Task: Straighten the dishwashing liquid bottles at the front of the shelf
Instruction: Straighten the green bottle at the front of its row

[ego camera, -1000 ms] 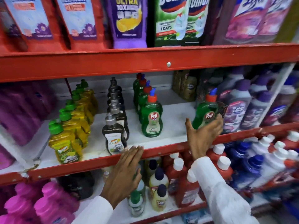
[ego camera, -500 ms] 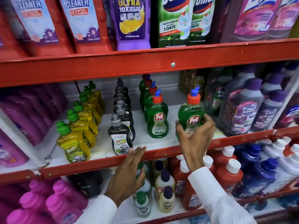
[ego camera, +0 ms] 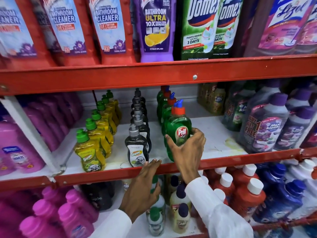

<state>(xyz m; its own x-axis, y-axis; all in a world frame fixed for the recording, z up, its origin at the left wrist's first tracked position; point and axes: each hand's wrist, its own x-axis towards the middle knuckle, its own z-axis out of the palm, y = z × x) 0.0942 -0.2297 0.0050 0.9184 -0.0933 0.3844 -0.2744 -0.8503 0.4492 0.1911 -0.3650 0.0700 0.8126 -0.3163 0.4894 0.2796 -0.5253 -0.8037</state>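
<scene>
My right hand (ego camera: pixel 186 149) grips a green Pril bottle (ego camera: pixel 180 125) with an orange cap and blue nozzle, held at the front of the green row (ego camera: pixel 165 107) on the middle shelf. It covers the front bottle of that row. To the left run a row of black Super bottles (ego camera: pixel 137 148) and a row of yellow Super bottles (ego camera: pixel 90 152), each lined front to back. My left hand (ego camera: pixel 142 188) rests flat on the red shelf lip (ego camera: pixel 103 174), fingers spread, holding nothing.
Large purple Max Kleen bottles (ego camera: pixel 266 127) stand at the shelf's right, pink bottles (ego camera: pixel 17 148) at its left. White shelf floor (ego camera: pixel 216 140) shows between the green row and the purple bottles. Tall cleaner bottles fill the shelf above; red, blue and cream bottles crowd the shelf below.
My right hand has carried the green Pril bottle leftward from beside the purple bottles to the front of the green row. My left hand has stayed on the shelf lip.
</scene>
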